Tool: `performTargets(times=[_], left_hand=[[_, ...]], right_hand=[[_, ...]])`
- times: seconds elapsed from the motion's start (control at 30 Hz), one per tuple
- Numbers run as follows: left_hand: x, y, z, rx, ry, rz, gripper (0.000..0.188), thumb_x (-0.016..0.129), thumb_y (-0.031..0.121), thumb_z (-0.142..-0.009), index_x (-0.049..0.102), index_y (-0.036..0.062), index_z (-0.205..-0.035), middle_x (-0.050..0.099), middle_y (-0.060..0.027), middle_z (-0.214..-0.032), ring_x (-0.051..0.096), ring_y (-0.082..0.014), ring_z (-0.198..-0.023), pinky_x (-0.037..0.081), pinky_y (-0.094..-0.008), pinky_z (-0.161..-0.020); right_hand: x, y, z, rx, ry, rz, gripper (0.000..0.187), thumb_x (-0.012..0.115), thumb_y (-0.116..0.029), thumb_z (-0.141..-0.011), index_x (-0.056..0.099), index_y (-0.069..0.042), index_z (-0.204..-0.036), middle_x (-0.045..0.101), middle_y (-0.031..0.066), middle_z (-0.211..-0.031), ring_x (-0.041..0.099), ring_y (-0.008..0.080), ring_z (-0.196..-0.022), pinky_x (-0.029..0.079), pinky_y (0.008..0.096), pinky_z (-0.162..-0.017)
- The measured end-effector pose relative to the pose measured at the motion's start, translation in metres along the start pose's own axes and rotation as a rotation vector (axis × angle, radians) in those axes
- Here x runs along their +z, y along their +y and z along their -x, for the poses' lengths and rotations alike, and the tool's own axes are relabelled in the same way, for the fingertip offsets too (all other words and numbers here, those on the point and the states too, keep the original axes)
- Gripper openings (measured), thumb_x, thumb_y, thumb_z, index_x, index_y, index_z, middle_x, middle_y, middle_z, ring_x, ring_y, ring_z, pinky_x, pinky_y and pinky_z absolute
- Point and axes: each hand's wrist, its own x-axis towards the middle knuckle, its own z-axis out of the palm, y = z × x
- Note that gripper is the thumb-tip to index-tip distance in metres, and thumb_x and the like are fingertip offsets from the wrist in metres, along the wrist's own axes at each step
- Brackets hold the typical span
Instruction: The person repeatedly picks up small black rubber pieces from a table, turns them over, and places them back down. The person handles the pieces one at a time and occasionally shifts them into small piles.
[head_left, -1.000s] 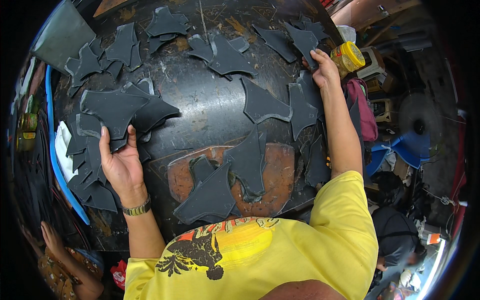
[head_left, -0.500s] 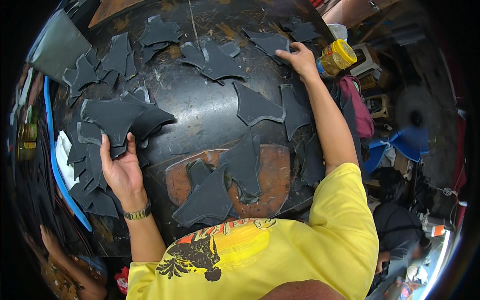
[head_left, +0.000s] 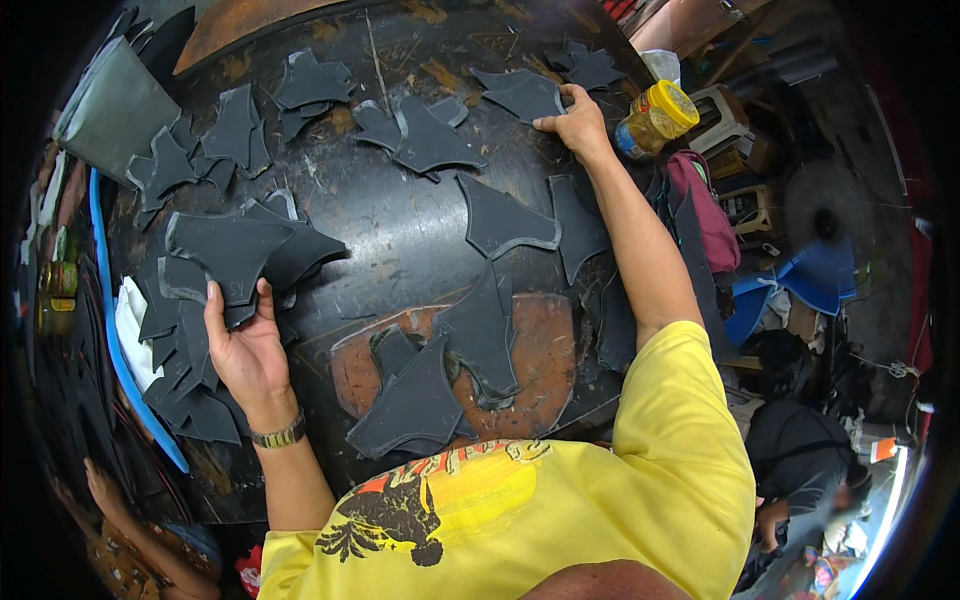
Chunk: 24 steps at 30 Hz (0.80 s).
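Observation:
My left hand (head_left: 250,350) grips several dark grey, curved cut-out sheet pieces (head_left: 225,245) by their near edge, thumb and fingers pinching them above a spread heap of similar pieces (head_left: 190,345). At the far right of the table, my right hand (head_left: 578,125) closes on the right end of another dark cut-out piece (head_left: 515,95), its thumb at the near edge. Whether more than one layer lies in that grip is hard to tell. Beyond the right hand sits a small pile of the same pieces (head_left: 588,65).
The dark, worn table (head_left: 380,260) carries more cut-outs (head_left: 435,135) in overlapping groups, some on a reddish-brown board (head_left: 545,350) near me. A yellow-lidded jar (head_left: 655,120) stands at the right edge. A blue strip (head_left: 120,320) borders the left; another person's hand (head_left: 105,490) shows lower left.
My right thumb has moved from on top of the far-right pieces to their near edge, and those pieces look more closely lined up. The left hand keeps its hold; the whole view has shifted slightly.

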Motion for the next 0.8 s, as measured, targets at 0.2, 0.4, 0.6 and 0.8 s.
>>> performTargets(times=[0.2, 0.4, 0.6, 0.8], left_hand=[[-0.001, -0.001, 0.0, -0.007, 0.008, 0.004, 0.021, 0.056, 0.014, -0.095, 0.058, 0.0001, -0.11, 0.065, -0.01, -0.108, 0.063, -0.019, -0.095, 0.055, -0.0385, -0.084], [-0.001, -0.002, 0.0, -0.007, 0.021, -0.007, 0.021, 0.056, 0.014, -0.095, 0.058, 0.0003, -0.111, 0.064, -0.0098, -0.108, 0.063, -0.0187, -0.095, 0.055, -0.0382, -0.084], [-0.001, -0.002, 0.0, -0.003, 0.025, -0.021, 0.022, 0.056, 0.014, -0.095, 0.058, 0.0004, -0.112, 0.064, -0.0096, -0.108, 0.063, -0.0186, -0.095, 0.055, -0.038, -0.084], [-0.002, -0.003, 0.0, -0.012, 0.017, -0.029, 0.022, 0.056, 0.014, -0.095, 0.057, 0.0003, -0.112, 0.065, -0.0099, -0.108, 0.063, -0.0189, -0.095, 0.055, -0.0379, -0.084]], right_hand=[[-0.005, 0.0, 0.001, -0.015, -0.082, 0.003, 0.081, 0.086, -0.023, -0.059, 0.053, -0.005, -0.131, 0.062, 0.02, -0.12, 0.06, 0.0324, -0.111, 0.046, 0.0376, -0.093], [-0.02, -0.01, 0.004, -0.082, -0.291, 0.045, 0.078, 0.084, -0.028, -0.063, 0.054, -0.002, -0.13, 0.064, 0.0165, -0.099, 0.062, 0.0258, -0.092, 0.047, 0.0325, -0.084], [-0.015, -0.015, 0.002, -0.053, -0.027, 0.051, 0.064, 0.08, -0.038, -0.068, 0.059, -0.006, -0.118, 0.067, 0.0173, -0.099, 0.065, 0.031, -0.096, 0.049, 0.0381, -0.084], [-0.013, -0.013, -0.035, -0.258, 0.255, 0.445, 0.057, 0.076, -0.038, -0.073, 0.058, -0.01, -0.119, 0.056, 0.0184, -0.119, 0.051, 0.0375, -0.114, 0.045, 0.0485, -0.091]])
